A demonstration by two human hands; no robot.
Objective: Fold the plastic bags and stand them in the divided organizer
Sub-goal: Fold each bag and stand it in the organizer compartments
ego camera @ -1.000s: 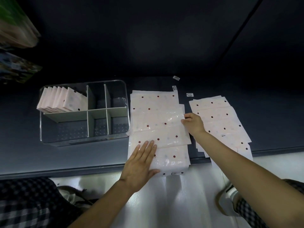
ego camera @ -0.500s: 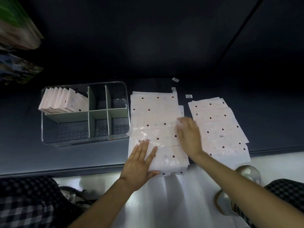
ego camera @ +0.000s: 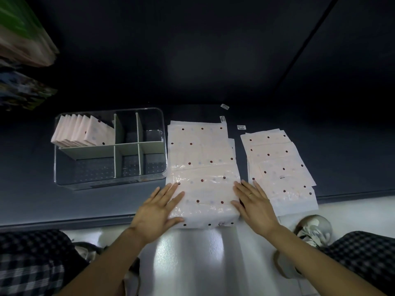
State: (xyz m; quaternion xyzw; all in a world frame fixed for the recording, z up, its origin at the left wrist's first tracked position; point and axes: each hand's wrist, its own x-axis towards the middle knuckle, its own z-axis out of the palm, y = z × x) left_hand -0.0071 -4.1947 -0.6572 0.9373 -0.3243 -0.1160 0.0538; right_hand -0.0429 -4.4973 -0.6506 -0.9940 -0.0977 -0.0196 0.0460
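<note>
Since a second earlier, when my right hand was up at the far right edge of the dotted bag stack, it had come back to the near corner, flat and unclenched opposite my left hand. That stack lay on the table beside the divided organizer, overhanging the near edge. The bags looked light, limp and slick, so I judged a pinch at the near edge best for lifting one.

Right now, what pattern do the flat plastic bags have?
Pale pink with dark red and faint blue dots, clearest in the head view on the bags.
</note>
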